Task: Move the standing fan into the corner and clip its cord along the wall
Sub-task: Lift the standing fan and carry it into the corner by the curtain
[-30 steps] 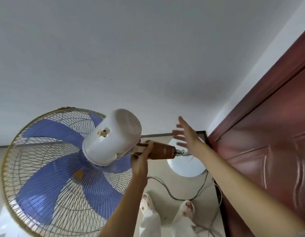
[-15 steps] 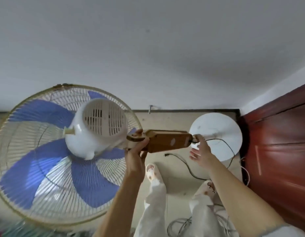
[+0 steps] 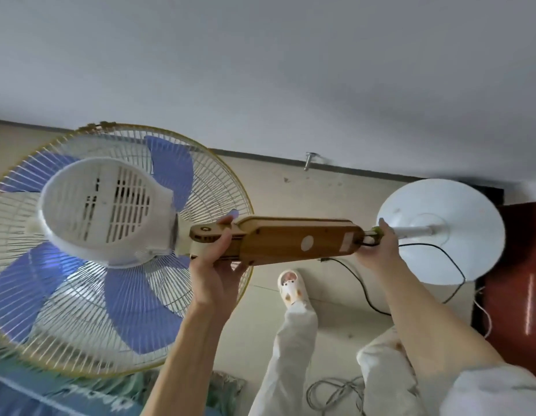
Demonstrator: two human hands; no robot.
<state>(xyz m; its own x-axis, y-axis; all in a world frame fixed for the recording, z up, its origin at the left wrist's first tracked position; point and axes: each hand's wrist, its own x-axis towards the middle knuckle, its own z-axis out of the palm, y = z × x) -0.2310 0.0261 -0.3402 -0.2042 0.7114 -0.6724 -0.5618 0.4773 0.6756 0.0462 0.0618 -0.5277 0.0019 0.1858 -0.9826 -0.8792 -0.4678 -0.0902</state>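
I look down the standing fan from above. Its white motor housing [image 3: 104, 211] and wire cage with blue blades [image 3: 140, 313] fill the left. A brown control column [image 3: 296, 240] runs right to the white pole and the round white base [image 3: 458, 202] on the floor near the corner. My left hand [image 3: 214, 265] grips the neck of the fan just behind the motor. My right hand [image 3: 377, 250] holds the lower end of the brown column where the pole begins. The black cord [image 3: 365, 292] trails across the floor from the base.
A white wall [image 3: 260, 70] rises ahead with a dark skirting strip and a small metal hook [image 3: 310, 159]. A dark red door [image 3: 518, 280] stands at the right. My legs and a pale slipper [image 3: 290, 285] are below. Loose white cable [image 3: 335, 391] lies coiled on the floor; patterned fabric is at bottom left.
The view has tipped further down, showing more floor and the base. My right hand, spread in the air a second ago, has closed on the lower end of the column. The left grip holds.
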